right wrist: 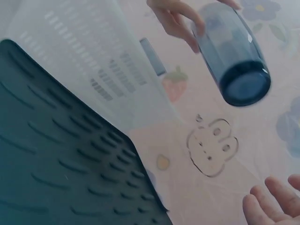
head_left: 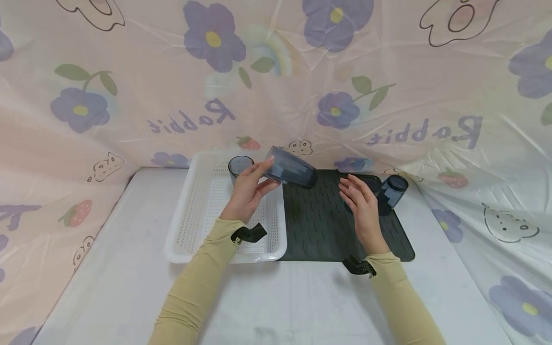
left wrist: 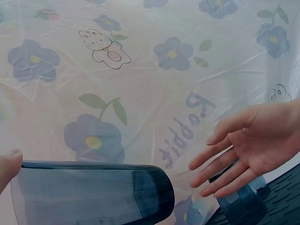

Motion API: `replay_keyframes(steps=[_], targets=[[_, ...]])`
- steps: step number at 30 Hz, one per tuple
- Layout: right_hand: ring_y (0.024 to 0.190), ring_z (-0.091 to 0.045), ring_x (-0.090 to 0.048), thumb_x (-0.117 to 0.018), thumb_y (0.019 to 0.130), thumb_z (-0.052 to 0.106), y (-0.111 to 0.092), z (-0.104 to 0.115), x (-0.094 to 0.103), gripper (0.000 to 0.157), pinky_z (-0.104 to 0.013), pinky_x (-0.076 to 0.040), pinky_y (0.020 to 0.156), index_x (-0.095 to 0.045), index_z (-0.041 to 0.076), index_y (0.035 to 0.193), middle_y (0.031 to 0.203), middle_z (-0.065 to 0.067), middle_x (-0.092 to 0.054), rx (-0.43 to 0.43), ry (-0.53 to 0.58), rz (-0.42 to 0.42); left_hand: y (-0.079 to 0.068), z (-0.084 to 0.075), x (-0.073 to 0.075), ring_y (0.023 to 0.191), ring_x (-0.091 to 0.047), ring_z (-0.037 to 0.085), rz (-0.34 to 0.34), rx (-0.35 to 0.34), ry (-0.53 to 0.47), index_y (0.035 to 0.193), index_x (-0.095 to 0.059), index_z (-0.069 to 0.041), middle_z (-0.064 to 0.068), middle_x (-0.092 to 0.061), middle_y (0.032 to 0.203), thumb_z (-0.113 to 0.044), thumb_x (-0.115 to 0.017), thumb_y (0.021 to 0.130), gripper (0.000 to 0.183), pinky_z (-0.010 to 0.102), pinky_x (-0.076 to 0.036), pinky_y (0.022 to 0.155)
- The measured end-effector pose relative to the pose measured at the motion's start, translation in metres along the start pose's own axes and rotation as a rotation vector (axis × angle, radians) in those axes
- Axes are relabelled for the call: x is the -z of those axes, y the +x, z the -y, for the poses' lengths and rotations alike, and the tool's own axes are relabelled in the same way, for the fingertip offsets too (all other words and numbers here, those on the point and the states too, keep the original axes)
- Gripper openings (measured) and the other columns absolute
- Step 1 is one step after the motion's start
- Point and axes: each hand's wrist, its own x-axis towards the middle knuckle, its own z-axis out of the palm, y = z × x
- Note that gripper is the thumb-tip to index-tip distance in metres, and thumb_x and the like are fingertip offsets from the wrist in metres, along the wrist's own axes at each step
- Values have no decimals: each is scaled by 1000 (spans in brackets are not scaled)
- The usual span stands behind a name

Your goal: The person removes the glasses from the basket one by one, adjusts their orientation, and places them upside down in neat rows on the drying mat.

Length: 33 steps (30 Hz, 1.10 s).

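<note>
Tan sleeves (head_left: 194, 282) lie closest, reaching over the white tabletop (head_left: 302, 306); a black strap (head_left: 249, 234) crosses each wrist.

Right hand (head_left: 362, 211): fingers extended, slightly parted, holding nothing; above the dark ridged mat (head_left: 315, 230).

Left hand (head_left: 247, 191): thumb and fingers closed about the mouth end of a blue-grey tumbler (head_left: 291, 167). Tumbler is aloft, near where the white basket (head_left: 258, 257) meets the mat, tilted with its thick base low and toward the right hand. Gap between base and right fingers.

Handling notes (judgement): smooth wall and heavy base favour slipping, so keep thumb and fingers opposed, pressure even. Cupping the base with the right palm before loosening the left would be safest. Swing the base wide of the second glass (head_left: 393, 189), standing just beyond the right hand; contact there, cannot tell.

Farther left, a third glass (head_left: 240, 165) sits in the basket. Printed cloth (head_left: 276, 96) backs everything.
</note>
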Motion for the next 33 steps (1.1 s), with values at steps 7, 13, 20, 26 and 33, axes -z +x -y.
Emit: replay_keyframes(steps=[7,13,20,26,33], targets=[[129,-41,-40,-42,105,22,-2,-6,-16,43,-47,-35,107,-39,1,142,140,-26,-41,-66,74,47,-2,6,1,95,-62,27,33,5,44,126,-53,-1,13,-53,114,-25,-80,80,58,33,-55,84],[129,-42,-39,-41,105,22,-1,-9,-26,44,-47,-35,108,-37,-1,143,141,-27,-40,-106,123,70,-2,10,2,98,-61,28,40,12,62,126,-54,-3,12,-51,118,-25,-79,81,56,32,-55,85],[114,-26,-55,-42,104,27,0,-13,-35,48,-43,-39,105,-37,2,145,130,-11,-49,-199,154,74,-3,12,0,105,-59,30,64,26,77,126,-54,-4,13,-52,121,-25,-78,82,54,34,-54,87],[103,-22,-60,-38,105,31,-2,-17,-41,44,-44,-42,103,-43,7,142,124,-8,-52,-220,171,101,-3,16,-2,101,-61,28,54,43,90,126,-52,-5,12,-53,119,-24,-79,82,55,34,-54,87],[107,-24,-62,-38,105,35,-1,-19,-45,39,-46,-43,102,-53,11,132,132,-11,-50,-208,235,132,-3,20,-3,98,-61,28,45,41,76,125,-51,-5,12,-55,116,-22,-79,81,55,37,-54,87]])
